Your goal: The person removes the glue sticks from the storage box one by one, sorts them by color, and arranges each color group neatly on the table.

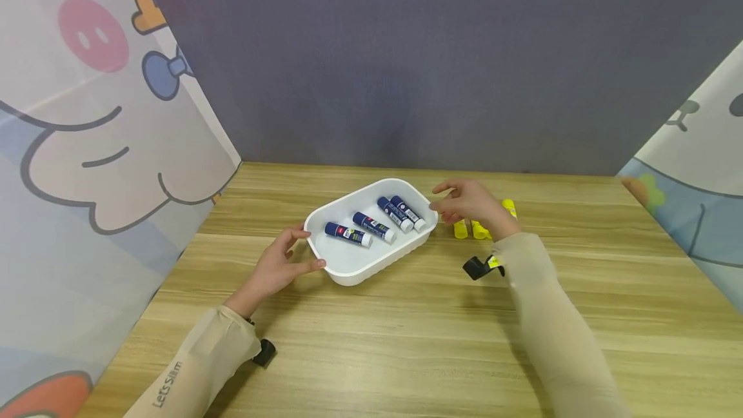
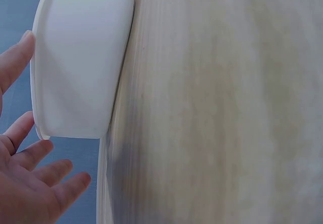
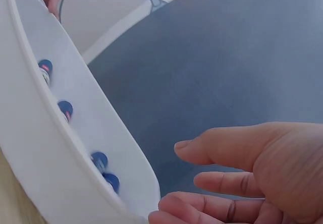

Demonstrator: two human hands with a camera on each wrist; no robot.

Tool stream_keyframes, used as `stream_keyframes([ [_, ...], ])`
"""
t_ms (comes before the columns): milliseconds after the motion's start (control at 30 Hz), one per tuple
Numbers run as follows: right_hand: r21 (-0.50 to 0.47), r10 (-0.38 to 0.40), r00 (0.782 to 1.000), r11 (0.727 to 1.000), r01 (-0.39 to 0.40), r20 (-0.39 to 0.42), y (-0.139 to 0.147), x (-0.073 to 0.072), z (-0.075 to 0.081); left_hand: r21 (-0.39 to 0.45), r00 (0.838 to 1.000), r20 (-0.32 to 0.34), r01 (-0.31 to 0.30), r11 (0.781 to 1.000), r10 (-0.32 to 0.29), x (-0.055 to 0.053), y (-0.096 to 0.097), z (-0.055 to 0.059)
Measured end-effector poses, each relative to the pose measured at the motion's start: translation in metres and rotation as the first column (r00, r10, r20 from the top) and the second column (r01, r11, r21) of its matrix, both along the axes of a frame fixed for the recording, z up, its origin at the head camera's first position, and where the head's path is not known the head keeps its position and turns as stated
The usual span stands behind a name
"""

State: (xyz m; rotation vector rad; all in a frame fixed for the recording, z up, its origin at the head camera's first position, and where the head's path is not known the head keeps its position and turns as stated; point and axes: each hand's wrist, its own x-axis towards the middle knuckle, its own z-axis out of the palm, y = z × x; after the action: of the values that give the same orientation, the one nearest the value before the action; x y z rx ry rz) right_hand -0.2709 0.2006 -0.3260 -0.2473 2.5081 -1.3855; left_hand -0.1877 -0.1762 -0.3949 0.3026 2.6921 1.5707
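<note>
A white plastic tray (image 1: 367,271) stands aslant on the table, with several navy glue sticks (image 1: 348,235) with white ends lying in it. At the tray's left end, my left hand (image 1: 274,268) touches the rim with thumb and index finger spread apart; in the left wrist view its other fingers extend free of the tray (image 2: 81,62). Over at the right end, my right hand (image 1: 467,202) has its fingertips at the rim, fingers loosely bent and nothing gripped. Several yellow tubes (image 1: 460,229) lie beneath and behind the right hand, which partly hides them.
Everything stands on a wood-grain table (image 1: 418,347). A grey partition (image 1: 406,69) rises along its back edge, and cartoon-printed panels (image 1: 128,147) flank it left and right. Black wrist-worn devices (image 1: 477,268) hang below both forearms.
</note>
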Motion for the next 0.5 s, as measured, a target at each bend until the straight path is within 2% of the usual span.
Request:
stream_keyframes([
  [300, 0.018, 0.055, 0.998, 0.998, -0.055, 0.012, -0.03, -0.007, -0.001, 0.014, 1.0, 0.001, 0.007, 1.0, -0.007, -0.001, 0.0, -0.001],
  [500, 0.061, 0.11, 0.993, 0.992, -0.112, 0.037, -0.05, -0.011, -0.005, 0.014, 1.0, -0.002, 0.012, 1.0, -0.012, 0.002, 0.0, 0.003],
])
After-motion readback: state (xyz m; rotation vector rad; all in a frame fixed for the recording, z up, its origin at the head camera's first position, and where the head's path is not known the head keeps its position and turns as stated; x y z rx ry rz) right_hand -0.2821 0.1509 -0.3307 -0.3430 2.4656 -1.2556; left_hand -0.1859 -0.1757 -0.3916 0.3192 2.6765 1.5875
